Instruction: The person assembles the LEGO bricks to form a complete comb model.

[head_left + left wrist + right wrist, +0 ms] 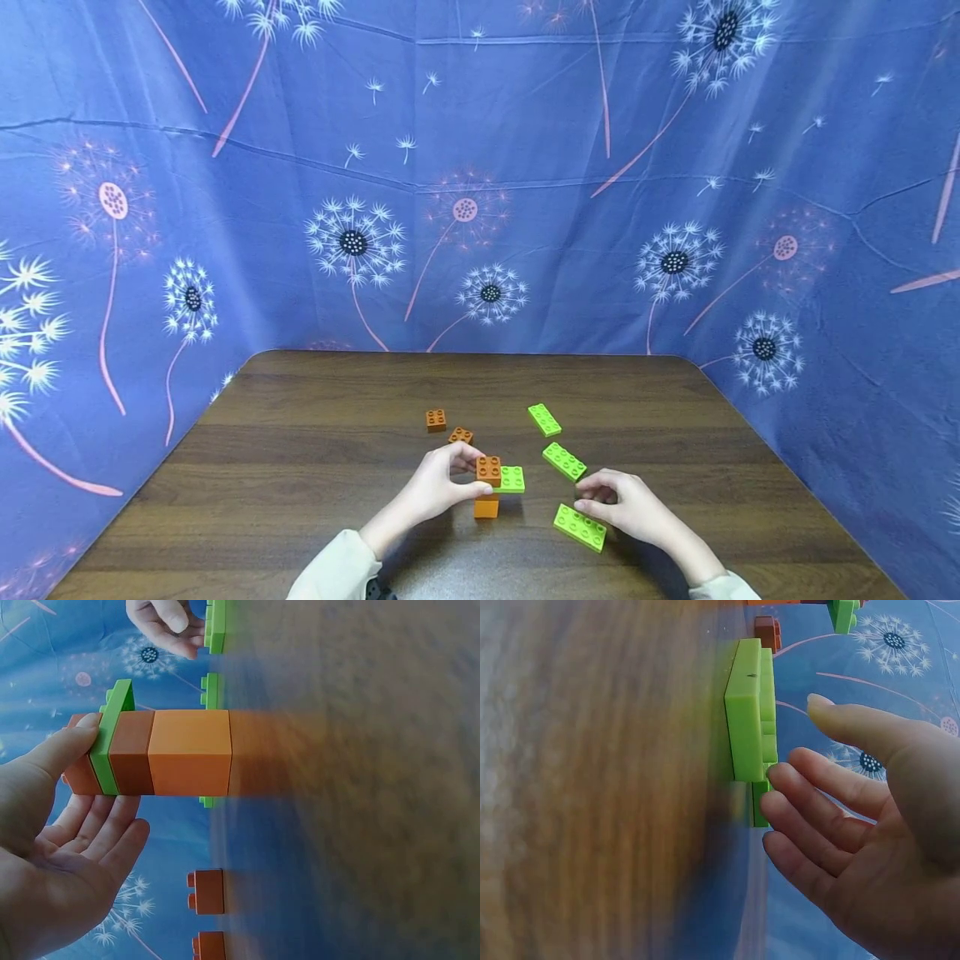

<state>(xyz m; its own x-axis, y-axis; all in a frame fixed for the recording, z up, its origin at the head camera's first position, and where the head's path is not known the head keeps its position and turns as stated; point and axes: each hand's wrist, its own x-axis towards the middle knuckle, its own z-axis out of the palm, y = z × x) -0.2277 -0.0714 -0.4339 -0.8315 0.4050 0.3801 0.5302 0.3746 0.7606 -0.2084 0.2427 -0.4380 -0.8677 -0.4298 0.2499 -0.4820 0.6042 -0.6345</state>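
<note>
While the left hand [437, 487] pinches the upright brick stack [146, 753] by its top, the right hand [626, 502], thumb parted from bent fingers, hovers beside the nearest green brick [579, 527].

The table [390, 787] blurs for us in both wrist views, the tower [842, 615] runs off the right one's top edge, a brown brick [209, 946] off the left one's bottom, and in the head view we lose some fingertips of the left hand [438, 485] behind the tower.
</note>
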